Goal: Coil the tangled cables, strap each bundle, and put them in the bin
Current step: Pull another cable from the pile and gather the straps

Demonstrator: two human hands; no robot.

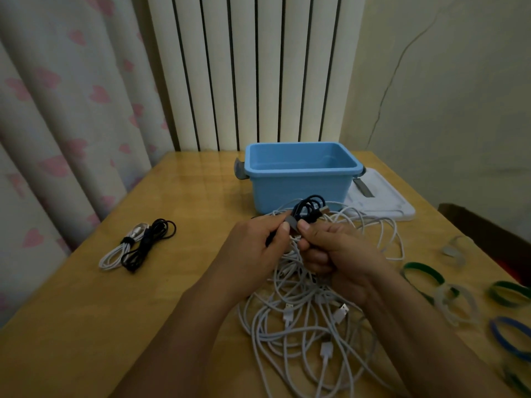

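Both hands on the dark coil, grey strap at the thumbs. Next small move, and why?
Probably wrap the strap round the dark coil and close it: both hands, left and right, already pinch it there, and the bin looks empty.

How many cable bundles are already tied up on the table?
2, side by side at the table's left: a white bundle and a black bundle. A third dark coil is in the hands, strap going on. The bin looks empty.
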